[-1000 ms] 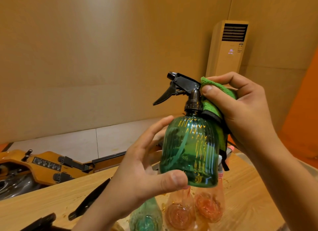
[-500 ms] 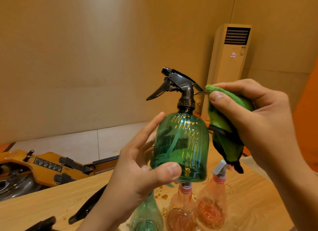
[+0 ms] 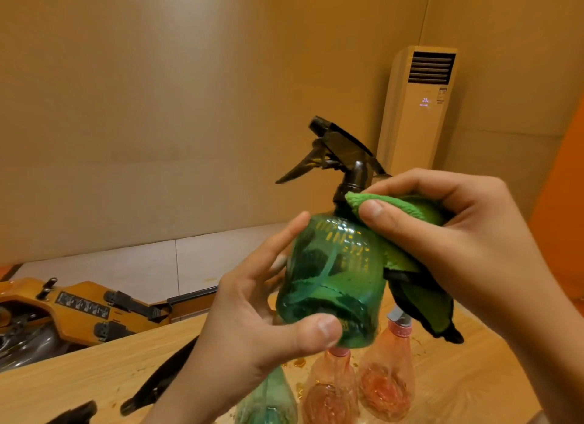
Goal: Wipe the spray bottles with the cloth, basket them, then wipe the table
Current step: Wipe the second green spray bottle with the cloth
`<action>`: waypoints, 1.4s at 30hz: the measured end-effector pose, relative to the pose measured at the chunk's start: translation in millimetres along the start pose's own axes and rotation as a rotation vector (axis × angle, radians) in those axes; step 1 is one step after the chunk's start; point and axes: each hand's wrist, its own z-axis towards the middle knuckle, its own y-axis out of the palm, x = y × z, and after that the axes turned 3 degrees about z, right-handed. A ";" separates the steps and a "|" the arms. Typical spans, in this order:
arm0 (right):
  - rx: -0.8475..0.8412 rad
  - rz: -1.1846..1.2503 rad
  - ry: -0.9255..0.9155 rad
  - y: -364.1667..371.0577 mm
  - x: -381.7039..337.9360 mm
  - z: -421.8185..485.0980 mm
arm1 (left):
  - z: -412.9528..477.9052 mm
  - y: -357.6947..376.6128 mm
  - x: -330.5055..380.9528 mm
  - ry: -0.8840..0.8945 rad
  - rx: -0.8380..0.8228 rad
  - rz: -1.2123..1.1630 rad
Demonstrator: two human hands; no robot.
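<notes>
Head view. Bkgd: tan walls, pale floor tiles, floor-standing AC unit [image 3: 417, 113] in the corner w/ lit display. Wooden table [image 3: 94, 379] across the bottom; orange machine [image 3: 79, 306] w/ black clips behind its left edge; black handle-like item [image 3: 158, 382] lying on the table, type unclear.

Containers:
- green spray bottle [image 3: 331, 278], ribbed, translucent, held up in the air above the table, centre frame. Dip tube visible inside; liquid level cannot be told.
- two pink spray bottles [image 3: 387, 379], standing side by side on the table below it; contents unclear.
- second green bottle [image 3: 268, 398], left of the pink pair, partly behind the wrist.

Orientation, held bottle: long axis near upright, top leaning slightly right. Black trigger head [image 3: 341, 151] on top; nozzle aims up-left, lever slopes down-left.

Grip: left hand [image 3: 252, 328] holds the base, thumb across the front, fingers up the left side. Right hand [image 3: 467, 243] pinches the cloth [image 3: 410, 208], green, pressed to neck and shoulder; loose end hangs at right.
</notes>
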 end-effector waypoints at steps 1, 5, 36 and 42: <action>0.015 0.016 0.003 0.5 0.0 0.9 | -0.8 2.2 0.2 0.001 -0.006 -0.004; -0.003 0.001 -0.009 2.4 0.6 -2.7 | -1.5 2.1 0.8 0.030 0.053 -0.021; 0.112 0.039 -0.054 17.7 13.6 -21.4 | -1.4 5.9 0.3 0.023 0.155 -0.066; 0.129 0.086 -0.053 16.7 13.1 -15.6 | -2.3 10.8 -1.8 0.000 0.132 -0.066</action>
